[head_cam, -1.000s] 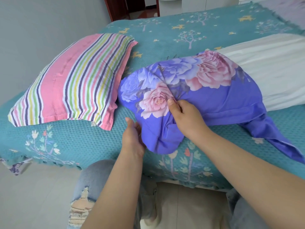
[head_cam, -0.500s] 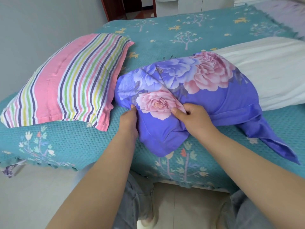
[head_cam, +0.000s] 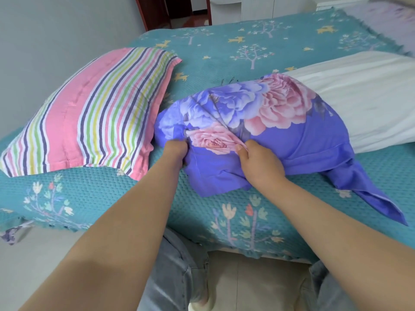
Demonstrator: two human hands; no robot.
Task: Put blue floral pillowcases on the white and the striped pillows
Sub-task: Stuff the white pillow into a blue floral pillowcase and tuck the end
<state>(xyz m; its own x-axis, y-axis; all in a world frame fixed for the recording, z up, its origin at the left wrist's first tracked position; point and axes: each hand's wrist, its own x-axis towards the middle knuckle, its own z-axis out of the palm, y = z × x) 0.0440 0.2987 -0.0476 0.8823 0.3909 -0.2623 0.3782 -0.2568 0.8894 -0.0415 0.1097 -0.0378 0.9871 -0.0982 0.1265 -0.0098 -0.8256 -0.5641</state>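
While both hands' fingers (head_cam: 241, 147) pinch it, the pillowcase (head_cam: 280, 142) half-covers the white pillow (head_cam: 370, 97).

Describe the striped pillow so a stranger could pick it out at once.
Start at the teal bedspread that covers the bed. On its left side, beside the wall, lies the striped pillow, bare and untouched by either hand. Pink, green, yellow and purple stripes set it apart from the white pillow, half inside a floral pillowcase.

Bedroom surroundings
Teal waffle-textured bedspread (head_cam: 292, 39) printed with trees and deer; grey wall (head_cam: 56, 30); pale tiled floor (head_cam: 247, 281); dark red-brown wooden doorframe (head_cam: 140, 12).
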